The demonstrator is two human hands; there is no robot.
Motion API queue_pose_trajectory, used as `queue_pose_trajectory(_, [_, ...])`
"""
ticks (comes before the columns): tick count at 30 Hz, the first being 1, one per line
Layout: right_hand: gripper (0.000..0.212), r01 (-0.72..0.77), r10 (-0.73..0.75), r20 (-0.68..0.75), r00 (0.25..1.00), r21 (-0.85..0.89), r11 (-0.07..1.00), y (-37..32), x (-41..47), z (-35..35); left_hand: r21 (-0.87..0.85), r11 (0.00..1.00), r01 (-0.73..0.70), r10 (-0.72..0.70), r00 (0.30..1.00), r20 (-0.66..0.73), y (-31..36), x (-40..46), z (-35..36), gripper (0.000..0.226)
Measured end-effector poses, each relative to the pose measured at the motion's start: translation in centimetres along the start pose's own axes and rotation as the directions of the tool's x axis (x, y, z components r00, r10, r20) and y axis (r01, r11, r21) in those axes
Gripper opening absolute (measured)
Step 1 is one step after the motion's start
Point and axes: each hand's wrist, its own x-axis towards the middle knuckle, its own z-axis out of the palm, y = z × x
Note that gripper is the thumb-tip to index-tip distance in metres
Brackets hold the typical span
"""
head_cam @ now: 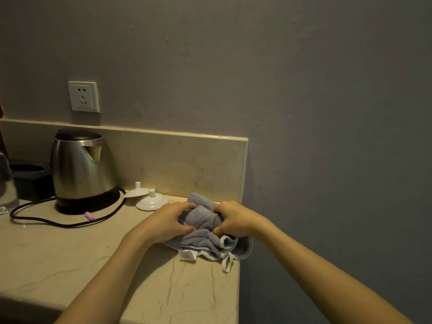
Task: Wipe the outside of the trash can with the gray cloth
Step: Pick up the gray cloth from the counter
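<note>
A gray cloth (203, 218) with a white trim, a white label and a white hanging loop lies bunched at the right end of a beige stone counter (70, 258). My left hand (170, 220) grips its left side, fingers curled into the fabric. My right hand (233, 220) grips its right side the same way. A corner of the cloth hangs over the counter's right edge. No trash can is in view.
A steel electric kettle (81, 169) stands at the back left, its black cord (70, 223) looping across the counter. Two white ceramic lids (150, 201) lie by the backsplash. A small pink object (88, 215), a dark container (30, 178) and a wall socket (83, 96) are also there.
</note>
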Motion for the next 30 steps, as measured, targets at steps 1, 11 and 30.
queue_pose_trajectory(1, [0.018,0.011,-0.011,-0.002,1.0,-0.003,1.0,0.2,-0.7,-0.1,0.019,1.0,-0.017,0.017,1.0,0.005,0.4,0.0,0.3,0.061])
queue_pose_trajectory(11, [0.023,-0.018,0.009,-0.386,0.922,-0.019,1.0,4.9,-10.3,-2.2,0.0,0.986,-0.165,0.165,0.985,-0.057,8.8,0.0,2.6,0.054])
queue_pose_trajectory(30, [0.058,-0.401,0.469,-0.53,0.706,0.246,0.882,18.6,-37.8,-1.7,-0.681,0.714,-0.163,0.435,0.865,0.249,33.6,3.4,19.1,0.024])
